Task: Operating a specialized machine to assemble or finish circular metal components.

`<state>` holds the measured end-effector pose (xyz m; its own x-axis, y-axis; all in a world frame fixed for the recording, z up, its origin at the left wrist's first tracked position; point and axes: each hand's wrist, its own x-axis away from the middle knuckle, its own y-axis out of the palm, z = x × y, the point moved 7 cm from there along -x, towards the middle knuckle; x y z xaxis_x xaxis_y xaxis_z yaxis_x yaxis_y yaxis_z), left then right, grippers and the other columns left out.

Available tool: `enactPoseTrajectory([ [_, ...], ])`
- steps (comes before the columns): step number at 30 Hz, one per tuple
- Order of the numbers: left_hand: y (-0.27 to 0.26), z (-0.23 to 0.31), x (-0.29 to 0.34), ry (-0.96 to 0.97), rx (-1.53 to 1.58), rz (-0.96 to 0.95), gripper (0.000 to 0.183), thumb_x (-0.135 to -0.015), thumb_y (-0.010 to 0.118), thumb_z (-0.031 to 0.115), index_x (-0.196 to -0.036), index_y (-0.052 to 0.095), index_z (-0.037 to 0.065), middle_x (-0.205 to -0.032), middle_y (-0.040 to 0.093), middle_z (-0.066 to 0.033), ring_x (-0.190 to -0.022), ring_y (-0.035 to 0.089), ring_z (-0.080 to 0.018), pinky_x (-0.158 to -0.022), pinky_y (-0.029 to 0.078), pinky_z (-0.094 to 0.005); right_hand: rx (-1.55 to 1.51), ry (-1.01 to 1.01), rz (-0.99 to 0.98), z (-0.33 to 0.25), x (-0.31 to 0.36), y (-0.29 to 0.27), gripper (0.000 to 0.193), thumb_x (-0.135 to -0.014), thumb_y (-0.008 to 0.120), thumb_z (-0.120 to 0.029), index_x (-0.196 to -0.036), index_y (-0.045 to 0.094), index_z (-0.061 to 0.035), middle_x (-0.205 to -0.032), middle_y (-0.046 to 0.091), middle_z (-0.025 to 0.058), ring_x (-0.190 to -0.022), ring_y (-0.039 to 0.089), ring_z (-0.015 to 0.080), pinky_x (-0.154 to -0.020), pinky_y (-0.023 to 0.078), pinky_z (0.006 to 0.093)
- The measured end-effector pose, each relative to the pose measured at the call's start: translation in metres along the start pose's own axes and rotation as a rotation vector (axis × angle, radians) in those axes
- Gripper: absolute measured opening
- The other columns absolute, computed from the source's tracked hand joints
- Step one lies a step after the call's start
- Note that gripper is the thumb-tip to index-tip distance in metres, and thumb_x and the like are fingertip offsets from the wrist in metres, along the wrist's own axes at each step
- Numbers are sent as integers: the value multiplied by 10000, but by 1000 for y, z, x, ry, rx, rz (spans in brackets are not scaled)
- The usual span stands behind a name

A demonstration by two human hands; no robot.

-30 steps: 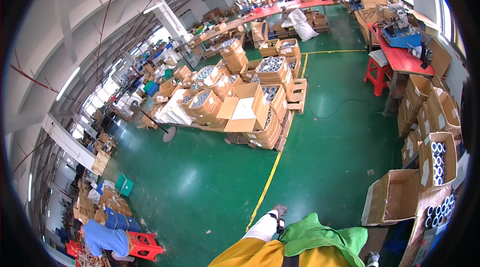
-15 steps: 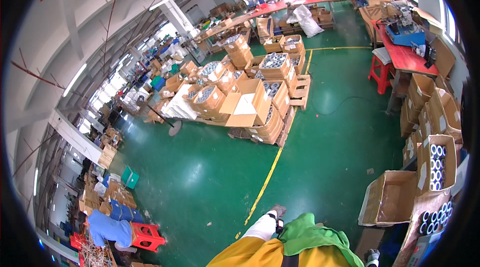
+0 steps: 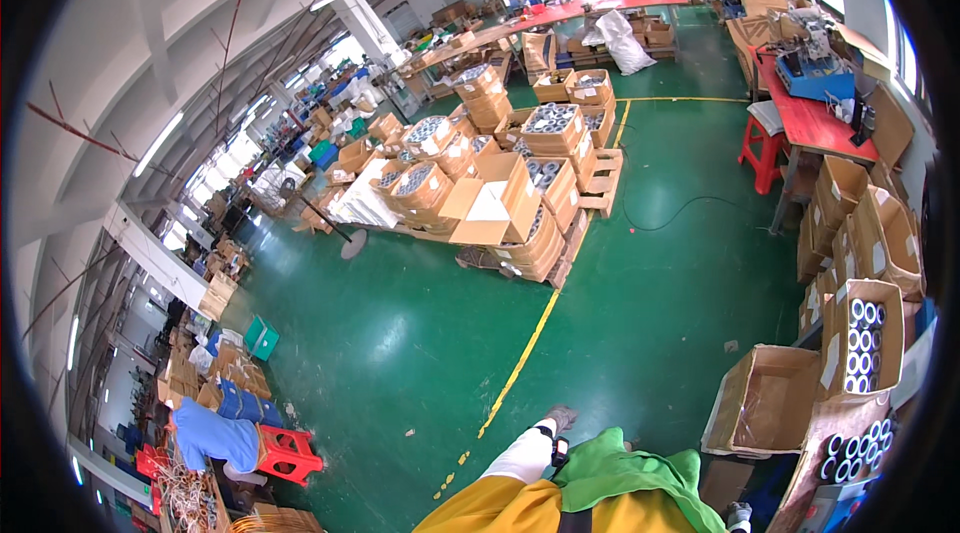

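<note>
Ahead of my body my left hand [image 3: 562,417], in a dark grey glove with a dark band at the wrist, hangs over the green floor [image 3: 400,373]. I see nothing in it, but its fingers are too small to make out. My right hand [image 3: 738,515], gloved too, shows only in part at the lower edge. An open, apparently empty cardboard box [image 3: 768,398] is nearest to it. Beyond that box stands a carton [image 3: 828,338] of dark cylinders with white ring ends; more such cylinders [image 3: 856,453] stand on a bench.
Pallets of cartons [image 3: 525,258] filled with round parts stand ahead, beside a yellow floor line [image 3: 525,353]. A red table [image 3: 815,113] with a blue machine and a red stool [image 3: 760,153] are at right. At lower left a person in blue [image 3: 215,438] bends by a red stool [image 3: 290,453].
The view has shifted slightly; the cartons at right sit a little lower and further left. My hands stay almost where they were. The person in blue remains bent over.
</note>
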<state>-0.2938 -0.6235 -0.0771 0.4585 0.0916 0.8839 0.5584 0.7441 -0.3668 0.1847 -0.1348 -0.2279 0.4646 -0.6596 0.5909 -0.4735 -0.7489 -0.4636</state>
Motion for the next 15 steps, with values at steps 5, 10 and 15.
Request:
enactPoseTrajectory([
  [5,-4,-25,-25,1,-30,2,114,-736,510,205,-747,574,111,-696,590,-20,-597,563,-148,-507,427,-298,-409,253,-36,31,-27,11,122,-741,492,-130,-843,426,-112,-516,503,115,-337,457,227,-285,368,355],
  [10,-12,-37,-17,-40,90,-6,227,-749,525,254,-912,570,102,-870,604,-31,-762,581,-175,-636,453,-314,-380,256,9,10,-26,14,147,-731,493,-123,-867,437,-128,-514,496,101,-334,459,229,-279,368,347],
  [15,-19,-32,-22,-45,85,14,198,-751,522,248,-873,574,101,-838,602,-24,-740,585,-176,-614,456,-311,-430,175,12,7,-32,21,166,-720,515,-107,-865,436,-118,-520,499,102,-355,477,240,-292,389,357],
])
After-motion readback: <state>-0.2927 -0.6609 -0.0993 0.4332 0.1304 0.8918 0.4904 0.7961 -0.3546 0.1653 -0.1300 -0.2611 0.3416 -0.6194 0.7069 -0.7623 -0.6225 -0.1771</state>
